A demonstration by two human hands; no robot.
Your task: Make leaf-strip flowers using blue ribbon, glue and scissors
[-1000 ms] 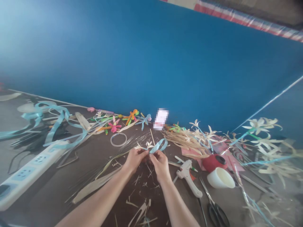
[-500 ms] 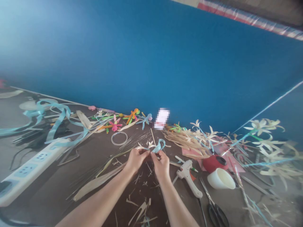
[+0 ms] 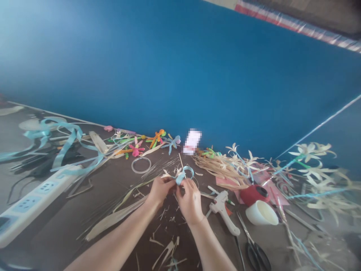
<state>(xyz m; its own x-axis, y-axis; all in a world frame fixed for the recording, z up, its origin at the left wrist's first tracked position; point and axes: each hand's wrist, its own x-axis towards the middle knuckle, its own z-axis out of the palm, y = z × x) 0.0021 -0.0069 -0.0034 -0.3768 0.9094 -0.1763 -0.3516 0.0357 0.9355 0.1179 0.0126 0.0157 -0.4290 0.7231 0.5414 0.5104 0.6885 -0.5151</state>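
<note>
In the middle of the table, my left hand (image 3: 160,191) pinches a small white flower (image 3: 166,173) made of thin petals; its stem is hidden by my fingers. My right hand (image 3: 190,201), close beside it, has thumb and fingers closed on a light blue ribbon (image 3: 179,178). The ribbon wraps at the fingertips, and a loop of it curls up and to the right. Pale dried-husk scraps (image 3: 169,250) are strewn below the hands. A thin pale stick (image 3: 181,161) lies just beyond them.
Right of my hands lie a white glue gun (image 3: 222,210), black-handled scissors (image 3: 255,250), a white cup (image 3: 261,213) and a red roll (image 3: 254,194). White husk flowers (image 3: 308,154) spread at far right. A power strip (image 3: 39,203) and blue ribbon (image 3: 66,148) lie left.
My right hand has turned, its back now more upward and its fingers over the ribbon. The ribbon has shifted slightly left, closer around the flower. My left hand has barely moved.
</note>
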